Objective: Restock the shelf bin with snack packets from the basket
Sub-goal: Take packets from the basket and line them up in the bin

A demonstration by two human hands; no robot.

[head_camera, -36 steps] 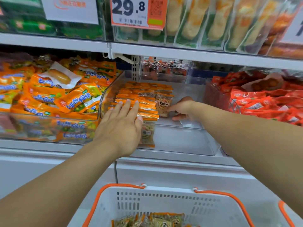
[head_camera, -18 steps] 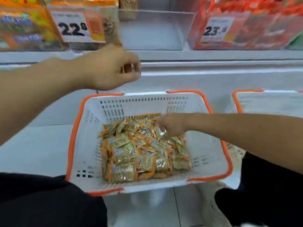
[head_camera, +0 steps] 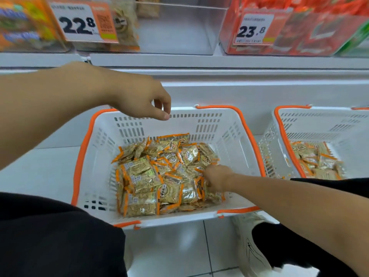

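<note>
- Your right hand (head_camera: pixel 216 179) is down inside the white basket (head_camera: pixel 95 156), its fingers curled into the heap of snack packets (head_camera: pixel 159 176). It looks closed on the packets at the near right of the heap, though the fingertips are buried and you cannot see just how many it has hold of.
- Your left hand (head_camera: pixel 139 98) hangs above the far rim of the basket, well clear of the packets. Its fingers are loosely curled, thumb pointing down, and it holds nothing.
- The basket has orange handles and slotted walls, and sits on a pale ledge in front of the shelving. The packets lie jumbled across its bottom, clear wrappers with orange edges.
- The shelf bin (head_camera: pixel 179 33) is the clear one up at top centre, between the two price tags. Only a few packets show at its left side and back; the rest of its floor is bare.
- The price tag (head_camera: pixel 83 23) on the left reads 22.8, the other tag (head_camera: pixel 253 30) reads 23.8 and hangs on a bin of red packets (head_camera: pixel 311 27).
- A second basket (head_camera: pixel 283 136) stands just beside the first on the right, with similar packets in it.
- Your dark trousers and a pale shoe (head_camera: pixel 251 250) show at the bottom, over floor tiles.
</note>
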